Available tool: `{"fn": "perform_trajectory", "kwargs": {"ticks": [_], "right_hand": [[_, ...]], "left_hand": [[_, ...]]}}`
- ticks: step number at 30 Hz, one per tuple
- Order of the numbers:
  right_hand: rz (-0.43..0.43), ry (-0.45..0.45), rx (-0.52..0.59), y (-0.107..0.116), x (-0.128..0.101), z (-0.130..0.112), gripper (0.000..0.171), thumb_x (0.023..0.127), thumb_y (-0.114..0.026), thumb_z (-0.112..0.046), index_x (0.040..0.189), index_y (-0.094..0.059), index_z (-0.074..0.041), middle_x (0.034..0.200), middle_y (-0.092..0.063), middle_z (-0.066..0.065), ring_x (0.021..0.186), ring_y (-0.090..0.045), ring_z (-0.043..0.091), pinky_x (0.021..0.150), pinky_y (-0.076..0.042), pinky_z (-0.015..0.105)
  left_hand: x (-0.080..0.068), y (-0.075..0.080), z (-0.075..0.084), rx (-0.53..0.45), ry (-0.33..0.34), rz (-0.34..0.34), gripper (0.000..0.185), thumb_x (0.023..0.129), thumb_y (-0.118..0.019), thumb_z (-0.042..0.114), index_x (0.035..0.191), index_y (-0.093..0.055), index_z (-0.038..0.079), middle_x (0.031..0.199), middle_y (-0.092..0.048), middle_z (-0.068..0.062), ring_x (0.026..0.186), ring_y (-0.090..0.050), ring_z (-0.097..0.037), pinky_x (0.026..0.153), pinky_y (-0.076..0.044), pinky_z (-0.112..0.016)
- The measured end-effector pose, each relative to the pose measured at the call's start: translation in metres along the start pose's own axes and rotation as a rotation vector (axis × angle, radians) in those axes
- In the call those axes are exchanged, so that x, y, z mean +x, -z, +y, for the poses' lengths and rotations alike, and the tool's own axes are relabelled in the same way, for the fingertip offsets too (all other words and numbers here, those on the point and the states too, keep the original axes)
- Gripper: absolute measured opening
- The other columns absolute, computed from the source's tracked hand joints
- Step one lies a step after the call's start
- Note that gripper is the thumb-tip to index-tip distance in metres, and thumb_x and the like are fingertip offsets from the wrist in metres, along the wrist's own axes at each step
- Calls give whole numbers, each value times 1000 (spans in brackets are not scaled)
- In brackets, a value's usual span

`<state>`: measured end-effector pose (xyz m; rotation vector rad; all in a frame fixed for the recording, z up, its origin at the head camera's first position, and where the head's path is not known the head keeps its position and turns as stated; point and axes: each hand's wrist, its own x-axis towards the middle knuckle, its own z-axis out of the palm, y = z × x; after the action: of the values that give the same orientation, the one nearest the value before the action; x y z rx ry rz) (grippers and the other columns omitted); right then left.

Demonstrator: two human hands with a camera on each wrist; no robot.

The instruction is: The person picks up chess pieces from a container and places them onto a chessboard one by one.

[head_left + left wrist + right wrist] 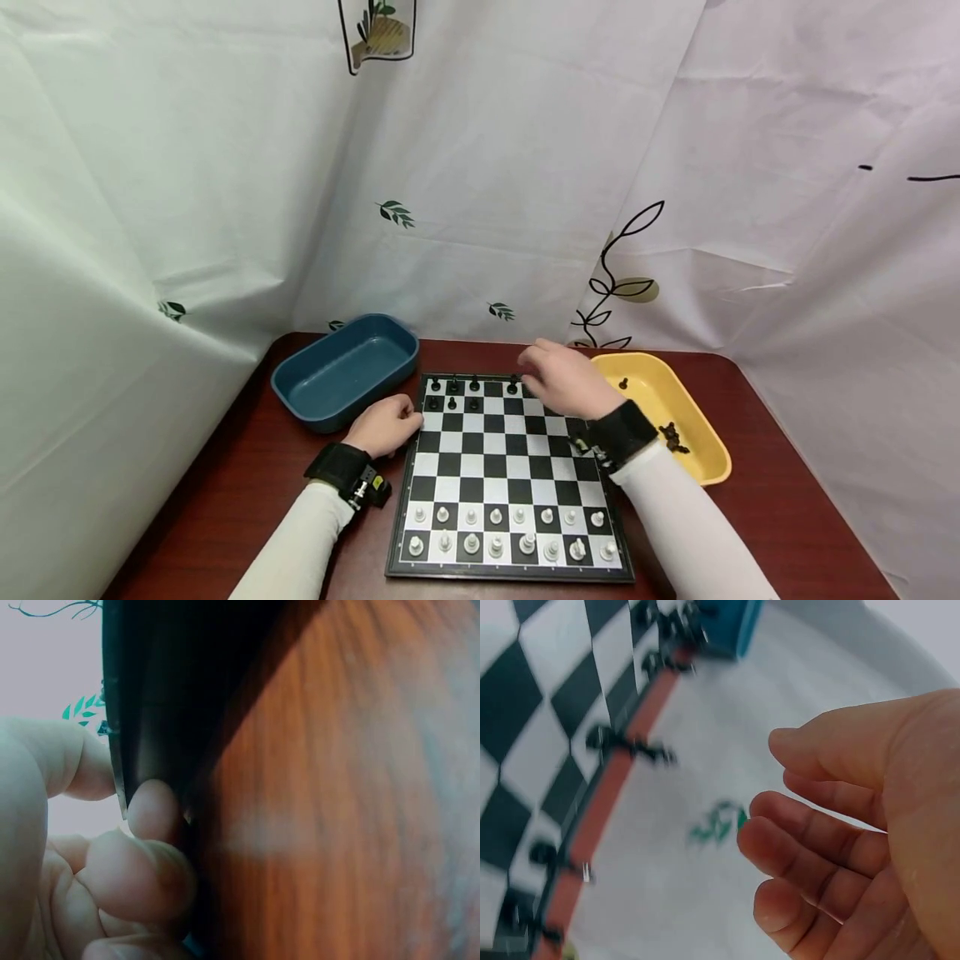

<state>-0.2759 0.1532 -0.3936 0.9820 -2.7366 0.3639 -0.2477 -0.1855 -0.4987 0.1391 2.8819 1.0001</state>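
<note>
A black-and-white chessboard (493,446) lies on the table. At its left edge is my left hand (382,423); in the left wrist view its index finger is over the board's dark rim (150,690) and other fingertips (154,810) are under it, gripping the edge. My right hand (566,382) hovers above the far right part of the board, fingers loosely curled, and its palm (922,810) shows nothing held. Several black chess pieces, one being a tall piece (512,386), stand on the far rows. White pieces (496,547) fill the two near rows.
A yellow tray (708,433) at the right holds several black pieces (672,437), partly behind the right wrist. On the left stands a blue tray (306,408), close to the board's far left corner. White cloth (480,167) hangs behind the table.
</note>
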Motion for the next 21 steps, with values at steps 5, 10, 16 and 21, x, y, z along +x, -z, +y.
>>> {"fn": "perform_trajectory", "kwargs": {"ticks": [5, 10, 16, 21], "right_hand": [[65, -85, 0, 17, -25, 30, 20, 101, -78, -13, 119, -78, -3, 111, -73, 8, 98, -72, 28, 88, -61, 50], [116, -190, 2, 21, -48, 60, 16, 103, -73, -13, 115, -78, -4, 108, -73, 9, 92, -71, 27, 83, -59, 51], [118, -303, -13, 22, -75, 86, 21, 102, -75, -13, 119, -78, -1, 111, -76, 13, 94, -72, 31, 83, -58, 53], [103, -349, -19, 20, -86, 101, 25, 101, -75, -15, 121, -78, 1, 112, -75, 16, 97, -72, 35, 87, -57, 57]], "left_hand": [[0, 1, 2, -2, -5, -3, 21, 101, -63, 28, 84, -61, 16, 62, -58, -3, 45, -58, -22, 51, -44, -37], [0, 3, 0, 13, -3, 12, 21, 101, -63, 28, 84, -61, 16, 62, -57, -3, 45, -58, -22, 51, -44, -36], [1, 1, 0, 6, -8, 7, 20, 100, -63, 28, 84, -61, 16, 62, -57, -3, 45, -58, -22, 51, -44, -36], [2, -1, -1, 3, -10, 7, 20, 101, -63, 29, 84, -62, 16, 62, -57, -3, 45, -58, -22, 50, -44, -37]]}}
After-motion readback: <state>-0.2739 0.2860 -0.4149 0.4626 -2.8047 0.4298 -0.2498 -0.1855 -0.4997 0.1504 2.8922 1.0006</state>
